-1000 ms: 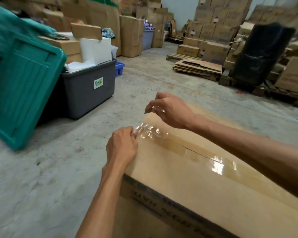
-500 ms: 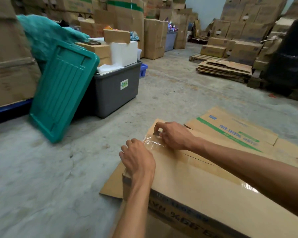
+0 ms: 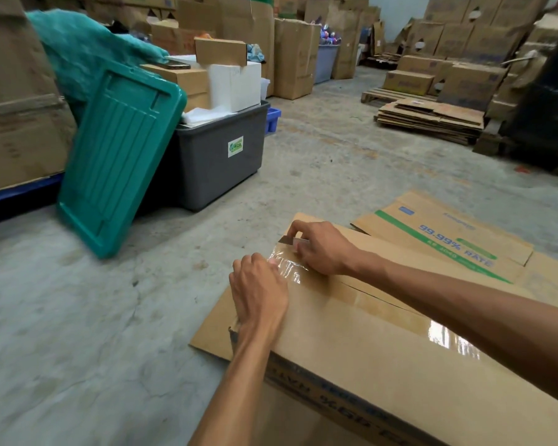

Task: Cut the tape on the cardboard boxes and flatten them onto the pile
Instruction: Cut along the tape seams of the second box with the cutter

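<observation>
A brown cardboard box [image 3: 384,346] stands in front of me on flattened cardboard [image 3: 448,239] printed with green and blue lettering. Clear shiny tape [image 3: 361,299] runs along the box's top seam, and the seam shows a dark slit part of the way. My right hand [image 3: 322,249] is at the far end of the box, fingers closed on a small metal blade [image 3: 289,240]. My left hand [image 3: 260,289] rests on the near left corner, its fingertips on the crumpled, lifted end of the tape [image 3: 285,263].
A teal lid [image 3: 120,156] leans against a grey bin [image 3: 219,156] filled with white and cardboard boxes, to the left. A stack of flattened boxes [image 3: 432,120] lies on a pallet far right, next to a black wrapped bundle [image 3: 548,101]. Stacked cartons line the back.
The view has pulled back and the flattened cardboard under the box has come into sight. My right hand has moved down onto the far end of the tape with the blade.
</observation>
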Action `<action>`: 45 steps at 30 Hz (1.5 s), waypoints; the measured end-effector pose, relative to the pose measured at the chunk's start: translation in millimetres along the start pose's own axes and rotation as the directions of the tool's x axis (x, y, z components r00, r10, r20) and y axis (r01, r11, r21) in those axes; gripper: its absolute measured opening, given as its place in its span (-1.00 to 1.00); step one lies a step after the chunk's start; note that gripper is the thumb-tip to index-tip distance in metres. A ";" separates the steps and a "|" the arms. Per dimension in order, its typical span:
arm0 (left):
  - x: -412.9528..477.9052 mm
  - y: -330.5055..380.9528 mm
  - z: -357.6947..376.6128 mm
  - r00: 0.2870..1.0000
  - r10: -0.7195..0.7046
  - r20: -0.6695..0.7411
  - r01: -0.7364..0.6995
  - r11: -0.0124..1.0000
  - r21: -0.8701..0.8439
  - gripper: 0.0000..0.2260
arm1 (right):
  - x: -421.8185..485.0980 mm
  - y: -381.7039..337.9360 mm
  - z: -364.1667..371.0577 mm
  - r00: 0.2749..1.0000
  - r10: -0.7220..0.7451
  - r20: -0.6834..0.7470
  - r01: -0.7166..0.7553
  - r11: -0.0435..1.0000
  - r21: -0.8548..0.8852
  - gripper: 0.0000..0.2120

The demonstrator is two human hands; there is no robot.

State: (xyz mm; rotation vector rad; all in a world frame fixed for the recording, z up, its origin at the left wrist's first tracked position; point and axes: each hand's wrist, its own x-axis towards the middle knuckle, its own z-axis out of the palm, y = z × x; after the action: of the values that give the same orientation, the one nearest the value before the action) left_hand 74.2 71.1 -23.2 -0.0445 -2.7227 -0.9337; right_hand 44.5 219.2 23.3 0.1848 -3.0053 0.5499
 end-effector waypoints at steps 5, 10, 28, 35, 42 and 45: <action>0.2 -4.8 0.4 0.998 -0.048 0.034 0.053 0.985 -0.163 -0.82 | -5.6 -17.8 2.6 0.990 -0.137 0.024 0.139 0.971 -0.192 -0.75; 1.4 -7.0 1.5 0.991 -0.124 0.055 0.134 0.956 -0.261 -0.76 | -7.5 -30.3 2.5 0.976 -0.216 -0.011 0.205 0.941 -0.270 -0.69; 3.7 -9.0 -0.9 0.980 -0.193 0.056 0.200 0.920 -0.337 -0.71 | -25.9 -32.9 1.2 0.955 -0.272 0.116 0.295 0.851 -0.434 -0.92; 4.6 -1.6 -6.3 0.978 -0.203 0.051 0.209 0.934 -0.288 -0.65 | -34.6 -26.0 -10.1 0.959 -0.262 0.107 0.281 0.846 -0.454 -0.89; 14.7 -0.6 -7.1 0.978 -0.196 0.073 0.209 0.938 -0.275 -0.72 | -40.9 -20.2 -19.1 0.963 -0.246 0.107 0.268 0.851 -0.451 -0.89; 21.3 -1.9 -9.3 0.978 -0.196 0.072 0.208 0.942 -0.263 -0.74 | -46.6 -17.2 -26.4 0.967 -0.226 0.115 0.254 0.867 -0.429 -0.86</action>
State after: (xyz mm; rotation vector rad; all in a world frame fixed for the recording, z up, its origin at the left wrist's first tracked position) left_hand 55.6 62.8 -11.8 0.1680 -2.6565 -1.3739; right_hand 94.4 217.5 49.2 0.5388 -2.9989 -0.1691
